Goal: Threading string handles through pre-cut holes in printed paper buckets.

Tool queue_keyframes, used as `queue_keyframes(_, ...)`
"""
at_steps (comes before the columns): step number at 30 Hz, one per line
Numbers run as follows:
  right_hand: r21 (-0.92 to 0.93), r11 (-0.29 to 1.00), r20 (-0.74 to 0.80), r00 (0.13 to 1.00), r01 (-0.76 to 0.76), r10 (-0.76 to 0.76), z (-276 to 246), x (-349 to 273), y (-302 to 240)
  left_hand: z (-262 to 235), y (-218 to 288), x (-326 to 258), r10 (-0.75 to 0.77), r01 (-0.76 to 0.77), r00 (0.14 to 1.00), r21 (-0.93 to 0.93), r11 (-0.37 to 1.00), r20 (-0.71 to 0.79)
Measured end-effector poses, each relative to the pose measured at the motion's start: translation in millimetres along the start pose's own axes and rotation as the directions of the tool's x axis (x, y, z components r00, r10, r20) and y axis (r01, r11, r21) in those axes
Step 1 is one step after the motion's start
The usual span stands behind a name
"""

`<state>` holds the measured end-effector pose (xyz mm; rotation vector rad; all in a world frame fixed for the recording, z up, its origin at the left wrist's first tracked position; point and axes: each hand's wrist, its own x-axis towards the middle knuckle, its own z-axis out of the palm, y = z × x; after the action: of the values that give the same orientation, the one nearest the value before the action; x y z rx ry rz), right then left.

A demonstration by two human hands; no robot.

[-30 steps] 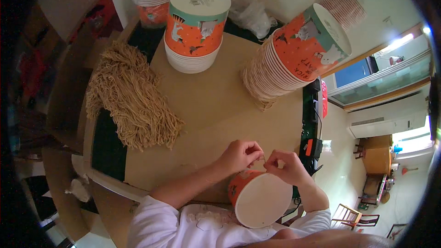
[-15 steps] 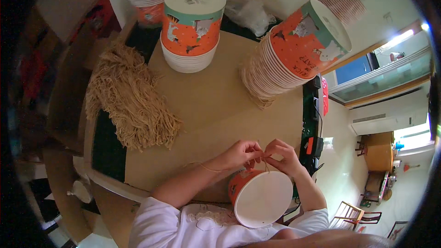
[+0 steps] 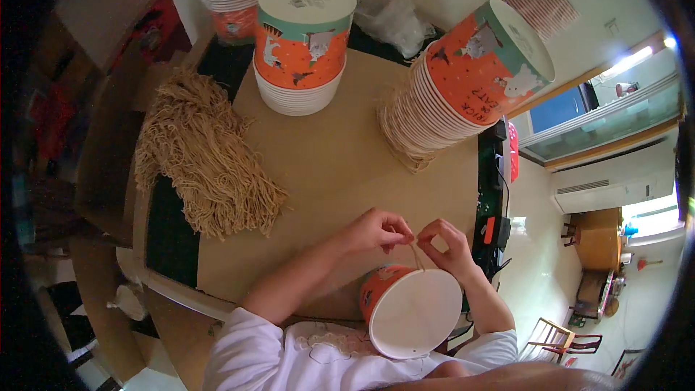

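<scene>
Glare sources: light strip (image 3: pixel 630 66) and window (image 3: pixel 655 219), well right of my right hand (image 3: pixel 447 245). Far left of my left hand (image 3: pixel 380 232): dim, grainy. At both hands: moderate light, soft detail. Rim: black, edges bowed.

- Two bare hands can be counted: one left hand (image 3: pixel 384 232) and one right hand (image 3: pixel 445 248).
- One loose bucket (image 3: pixel 415 313) is seen near the hands.
- Two orange and green bucket stacks are seen: the middle stack (image 3: pixel 301 40) and the right stack (image 3: pixel 478 61). The buckets in each cannot be counted well.
- One big pile of brown string (image 3: pixel 206 156) is seen; its strands cannot be counted.
- One brown sheet (image 3: pixel 318 166) is seen on one table (image 3: pixel 172 246).
- One clear plastic bundle (image 3: pixel 394 22) is seen.
</scene>
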<state>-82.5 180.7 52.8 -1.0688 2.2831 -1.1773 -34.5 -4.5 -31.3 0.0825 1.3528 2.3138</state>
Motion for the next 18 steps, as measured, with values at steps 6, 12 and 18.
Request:
queue_keyframes(6,-0.059,0.996,-0.006,0.998,0.062,-0.062,3.8,2.9,-3.0,-0.4,-5.4,6.5,0.042,-0.043,0.999,0.034,0.999,0.033)
queue_keyframes(12,-0.146,0.973,0.006,0.983,0.181,-0.182,2.3,-1.4,13.6,2.4,-12.2,13.0,0.063,-0.064,0.997,0.004,0.998,0.033)
queue_keyframes(18,-0.142,0.975,-0.024,0.984,0.171,-0.176,3.2,-0.1,14.4,3.3,-17.1,13.8,0.06,-0.06,0.998,-0.035,0.998,0.023)
